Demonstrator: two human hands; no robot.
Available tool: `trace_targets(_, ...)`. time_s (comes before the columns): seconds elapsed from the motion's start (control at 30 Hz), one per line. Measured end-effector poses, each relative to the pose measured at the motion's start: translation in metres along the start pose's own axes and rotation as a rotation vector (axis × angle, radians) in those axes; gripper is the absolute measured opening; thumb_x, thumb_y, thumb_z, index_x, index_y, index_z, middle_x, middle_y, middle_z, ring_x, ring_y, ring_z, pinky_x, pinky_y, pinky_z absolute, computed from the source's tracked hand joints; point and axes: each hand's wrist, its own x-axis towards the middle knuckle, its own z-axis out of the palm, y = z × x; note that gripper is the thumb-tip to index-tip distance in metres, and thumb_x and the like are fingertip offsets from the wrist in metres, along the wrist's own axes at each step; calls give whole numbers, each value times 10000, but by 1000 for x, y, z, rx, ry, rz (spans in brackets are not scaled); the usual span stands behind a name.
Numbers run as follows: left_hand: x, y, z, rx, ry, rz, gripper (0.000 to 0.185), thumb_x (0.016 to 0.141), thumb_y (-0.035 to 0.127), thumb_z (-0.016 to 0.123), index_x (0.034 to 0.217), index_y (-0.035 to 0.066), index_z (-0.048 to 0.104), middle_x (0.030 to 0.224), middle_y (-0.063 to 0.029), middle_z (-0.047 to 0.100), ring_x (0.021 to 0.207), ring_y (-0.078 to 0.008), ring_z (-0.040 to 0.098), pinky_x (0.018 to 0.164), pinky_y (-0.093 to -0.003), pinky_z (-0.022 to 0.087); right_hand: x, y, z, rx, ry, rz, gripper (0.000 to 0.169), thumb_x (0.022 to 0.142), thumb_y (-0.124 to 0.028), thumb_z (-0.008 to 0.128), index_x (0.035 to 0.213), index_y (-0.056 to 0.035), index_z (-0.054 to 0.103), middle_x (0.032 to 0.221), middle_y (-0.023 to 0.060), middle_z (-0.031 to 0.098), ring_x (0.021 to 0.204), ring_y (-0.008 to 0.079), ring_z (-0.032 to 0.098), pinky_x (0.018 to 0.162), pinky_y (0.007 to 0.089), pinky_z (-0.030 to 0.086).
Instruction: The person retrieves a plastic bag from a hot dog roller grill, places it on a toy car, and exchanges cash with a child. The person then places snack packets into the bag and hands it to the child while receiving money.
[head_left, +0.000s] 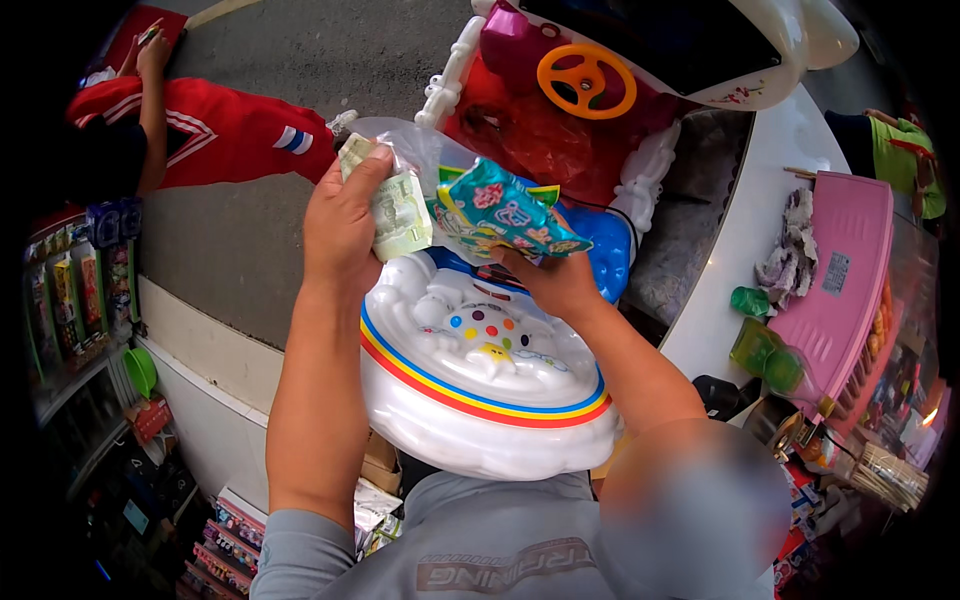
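My left hand (349, 214) grips a green banknote (401, 217) between thumb and fingers, with a clear plastic bag (420, 146) against its upper side. My right hand (551, 281) holds a shiny teal snack packet (506, 206) from below; the packet lies partly in or against the clear bag, and I cannot tell which. Beneath both hands is the white moulded top of a kiddie ride (487, 390), with a rainbow stripe and coloured dots. Past it are the ride's red seat area (517, 142) and an orange steering wheel (586, 81).
A person in red trousers (232, 135) stands at the upper left, another in a green top (904, 165) at the far right. On the right, a white counter (705, 315) carries a pink appliance (832, 277), green bottles (757, 349) and skewers (889, 472). Packaged goods (82, 285) hang at left.
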Motion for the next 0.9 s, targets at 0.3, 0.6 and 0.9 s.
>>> trace_targets(0.3, -22, -11, 36, 312, -426, -103, 228, 995, 229, 630, 1110, 31, 620, 965, -38, 707, 846, -94, 643, 780, -264, 531, 5, 4, -15, -987, -94, 187, 290, 830, -214, 760, 1053, -41, 696, 1099, 180, 661, 1066, 354, 613, 869, 409, 516)
trace_targets(0.6, -39, -21, 63, 883, -506, 114, 196, 968, 194, 648, 1084, 35, 647, 888, -53, 671, 781, -132, 579, 734, -293, 494, 53, 9, -32, -83, -27, 154, 582, 809, -273, 803, 1296, -68, 558, 1241, 98, 641, 1085, 240, 640, 964, 350, 517)
trace_targets(0.9, -17, 31, 84, 45, -67, 280, 171, 1005, 139, 560, 895, 34, 640, 779, -57, 668, 653, -149, 633, 606, -306, 532, 55, -15, -21, -1116, -65, 286, 587, 818, -430, 782, 1169, 22, 653, 1119, 180, 702, 1032, 294, 686, 873, 393, 547)
